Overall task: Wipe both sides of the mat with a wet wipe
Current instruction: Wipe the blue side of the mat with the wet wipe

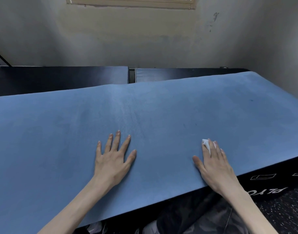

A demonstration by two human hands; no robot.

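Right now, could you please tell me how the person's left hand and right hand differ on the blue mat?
The left hand lies flat with its fingers spread and nothing under it; the right hand has its fingers close together, pressing a white wet wipe onto the mat. The left hand sits near the mat's middle; the right hand is nearer its near edge. Both rest palm down on the mat.

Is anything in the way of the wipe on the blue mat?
Nothing visible. The wet wipe lies under the right hand's fingers, directly on the mat. The left hand rests flat on the mat, apart to the side.
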